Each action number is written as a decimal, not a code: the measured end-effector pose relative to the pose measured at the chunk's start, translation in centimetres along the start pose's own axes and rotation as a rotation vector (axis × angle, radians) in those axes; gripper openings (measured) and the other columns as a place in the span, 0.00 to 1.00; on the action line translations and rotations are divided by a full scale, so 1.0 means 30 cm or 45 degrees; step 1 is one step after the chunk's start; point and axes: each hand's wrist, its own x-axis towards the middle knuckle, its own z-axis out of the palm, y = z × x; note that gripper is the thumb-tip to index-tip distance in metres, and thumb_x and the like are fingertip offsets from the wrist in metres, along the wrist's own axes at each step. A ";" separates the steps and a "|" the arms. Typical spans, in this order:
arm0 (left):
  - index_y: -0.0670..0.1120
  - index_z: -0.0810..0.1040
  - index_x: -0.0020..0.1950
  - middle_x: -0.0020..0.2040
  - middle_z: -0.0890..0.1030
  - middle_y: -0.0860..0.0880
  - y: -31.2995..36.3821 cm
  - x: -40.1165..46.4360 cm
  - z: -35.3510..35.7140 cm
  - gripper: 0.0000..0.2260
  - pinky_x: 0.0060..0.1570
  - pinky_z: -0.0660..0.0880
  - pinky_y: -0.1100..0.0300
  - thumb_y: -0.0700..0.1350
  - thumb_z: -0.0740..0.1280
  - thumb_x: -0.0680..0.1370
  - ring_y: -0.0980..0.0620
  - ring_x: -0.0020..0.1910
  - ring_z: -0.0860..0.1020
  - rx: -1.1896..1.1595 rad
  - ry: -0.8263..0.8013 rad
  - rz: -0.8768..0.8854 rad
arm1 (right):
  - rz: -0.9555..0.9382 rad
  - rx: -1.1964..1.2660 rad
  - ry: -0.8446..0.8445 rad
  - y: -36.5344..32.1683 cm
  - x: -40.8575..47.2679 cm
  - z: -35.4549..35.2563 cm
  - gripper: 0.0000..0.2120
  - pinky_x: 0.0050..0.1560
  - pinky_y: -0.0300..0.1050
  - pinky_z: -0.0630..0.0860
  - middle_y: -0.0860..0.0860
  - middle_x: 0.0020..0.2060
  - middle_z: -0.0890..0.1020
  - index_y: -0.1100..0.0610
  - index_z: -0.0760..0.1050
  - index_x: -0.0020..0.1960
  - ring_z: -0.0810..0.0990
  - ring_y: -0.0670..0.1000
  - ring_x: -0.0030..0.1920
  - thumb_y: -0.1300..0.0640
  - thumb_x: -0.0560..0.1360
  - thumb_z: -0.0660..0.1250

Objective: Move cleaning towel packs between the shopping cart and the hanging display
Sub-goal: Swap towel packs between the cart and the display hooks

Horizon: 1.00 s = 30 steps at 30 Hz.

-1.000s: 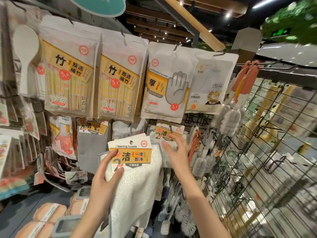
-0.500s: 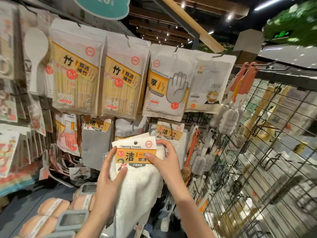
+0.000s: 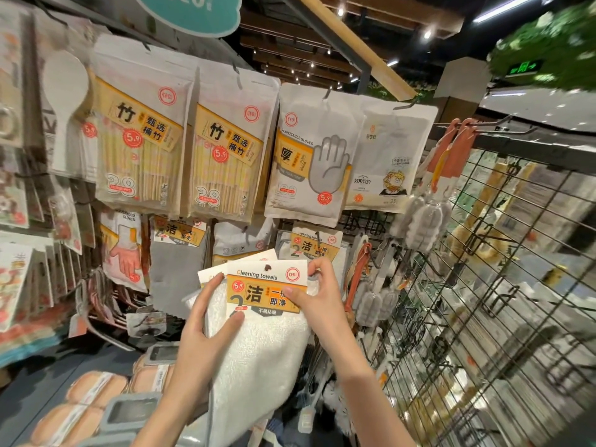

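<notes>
A white cleaning towel pack (image 3: 261, 343) with an orange "Cleaning towels" card hangs between both my hands, in front of the hanging display. My left hand (image 3: 206, 321) grips its left edge, thumb across the cloth below the card. My right hand (image 3: 317, 298) pinches the card's right side, fingers curled over its top corner. More card corners show behind the front one. Another towel pack (image 3: 314, 246) of the same kind hangs on the display just behind my right hand. No shopping cart is in sight.
Chopstick packs (image 3: 142, 146) and a glove pack (image 3: 312, 156) hang above. Grey cloths (image 3: 177, 262) hang at left, bottle brushes (image 3: 422, 221) at right. A black wire grid panel (image 3: 483, 301) fills the right side. Sponges (image 3: 84, 408) lie on a shelf below left.
My right hand came off the hanging pack and took hold of the card's right side. The held pack rose slightly toward the display.
</notes>
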 end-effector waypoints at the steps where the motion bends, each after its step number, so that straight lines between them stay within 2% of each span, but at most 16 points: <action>1: 0.60 0.68 0.67 0.59 0.70 0.71 -0.003 -0.002 -0.002 0.25 0.51 0.67 0.69 0.38 0.68 0.75 0.82 0.52 0.67 0.003 0.002 0.006 | 0.007 0.015 0.002 0.001 0.005 -0.004 0.21 0.49 0.58 0.80 0.59 0.55 0.75 0.47 0.62 0.41 0.79 0.58 0.55 0.69 0.71 0.69; 2: 0.61 0.68 0.67 0.59 0.70 0.71 -0.008 -0.003 -0.006 0.25 0.54 0.69 0.67 0.39 0.69 0.75 0.80 0.54 0.68 -0.007 0.006 0.009 | 0.012 0.024 0.002 0.003 0.011 -0.010 0.21 0.49 0.58 0.80 0.59 0.56 0.75 0.46 0.62 0.42 0.79 0.59 0.55 0.68 0.71 0.69; 4: 0.63 0.69 0.65 0.62 0.73 0.65 -0.019 -0.003 -0.013 0.24 0.61 0.71 0.53 0.44 0.70 0.75 0.65 0.62 0.72 -0.051 -0.006 -0.015 | 0.010 0.063 -0.010 0.003 0.017 -0.023 0.20 0.51 0.59 0.79 0.60 0.56 0.76 0.46 0.62 0.42 0.80 0.60 0.54 0.67 0.72 0.68; 6: 0.65 0.70 0.63 0.63 0.75 0.60 -0.025 -0.002 -0.017 0.21 0.59 0.73 0.43 0.48 0.70 0.74 0.51 0.62 0.76 -0.105 -0.018 -0.056 | 0.019 0.118 -0.026 0.004 0.019 -0.034 0.19 0.52 0.59 0.79 0.60 0.55 0.77 0.47 0.62 0.43 0.81 0.59 0.53 0.68 0.73 0.68; 10: 0.64 0.72 0.62 0.63 0.77 0.51 -0.027 0.006 -0.018 0.15 0.58 0.73 0.38 0.51 0.66 0.76 0.45 0.59 0.78 -0.172 -0.013 -0.089 | 0.064 0.239 -0.050 0.007 0.019 -0.044 0.17 0.49 0.52 0.81 0.59 0.55 0.78 0.51 0.62 0.45 0.83 0.54 0.50 0.69 0.74 0.67; 15: 0.61 0.72 0.63 0.61 0.78 0.51 -0.030 0.014 -0.016 0.14 0.56 0.75 0.42 0.50 0.61 0.79 0.47 0.57 0.79 -0.168 -0.025 -0.097 | 0.064 0.312 0.034 0.030 0.034 -0.042 0.18 0.49 0.52 0.81 0.60 0.55 0.79 0.50 0.66 0.44 0.82 0.56 0.52 0.69 0.72 0.69; 19: 0.60 0.71 0.64 0.61 0.77 0.58 -0.018 0.015 -0.003 0.14 0.58 0.74 0.49 0.49 0.59 0.80 0.51 0.60 0.77 -0.160 -0.021 -0.064 | 0.030 0.390 0.068 0.039 0.033 -0.049 0.17 0.46 0.44 0.80 0.58 0.54 0.81 0.52 0.66 0.48 0.83 0.53 0.50 0.69 0.72 0.69; 21: 0.61 0.71 0.64 0.60 0.76 0.62 -0.020 0.022 -0.006 0.15 0.60 0.73 0.48 0.46 0.60 0.80 0.52 0.61 0.76 -0.157 -0.014 -0.065 | 0.001 0.380 0.140 0.042 0.037 -0.059 0.16 0.49 0.46 0.80 0.56 0.54 0.81 0.51 0.67 0.49 0.83 0.53 0.51 0.68 0.72 0.69; 23: 0.63 0.71 0.63 0.58 0.78 0.62 -0.025 0.031 -0.014 0.17 0.60 0.73 0.45 0.43 0.63 0.79 0.48 0.59 0.78 -0.152 -0.012 -0.081 | -0.002 0.394 0.237 0.045 0.046 -0.078 0.16 0.49 0.45 0.80 0.54 0.55 0.80 0.51 0.68 0.49 0.83 0.50 0.50 0.68 0.72 0.69; 26: 0.61 0.70 0.64 0.51 0.79 0.69 -0.024 0.043 -0.023 0.21 0.53 0.74 0.58 0.38 0.65 0.77 0.55 0.54 0.79 -0.049 0.005 -0.027 | 0.006 0.398 0.293 0.065 0.074 -0.106 0.17 0.49 0.46 0.81 0.56 0.57 0.79 0.49 0.69 0.48 0.82 0.53 0.53 0.68 0.71 0.70; 28: 0.60 0.71 0.64 0.52 0.79 0.66 -0.029 0.050 -0.026 0.23 0.50 0.72 0.63 0.36 0.66 0.76 0.59 0.53 0.78 -0.022 0.021 -0.009 | 0.003 0.381 0.310 0.085 0.092 -0.110 0.19 0.52 0.52 0.80 0.58 0.59 0.77 0.45 0.70 0.47 0.80 0.56 0.56 0.67 0.70 0.71; 30: 0.60 0.71 0.64 0.57 0.78 0.61 -0.036 0.055 -0.026 0.23 0.51 0.71 0.64 0.36 0.66 0.76 0.61 0.54 0.78 0.004 0.036 0.003 | 0.025 0.389 0.370 0.111 0.111 -0.108 0.22 0.53 0.53 0.80 0.59 0.60 0.77 0.43 0.69 0.49 0.80 0.57 0.56 0.68 0.70 0.72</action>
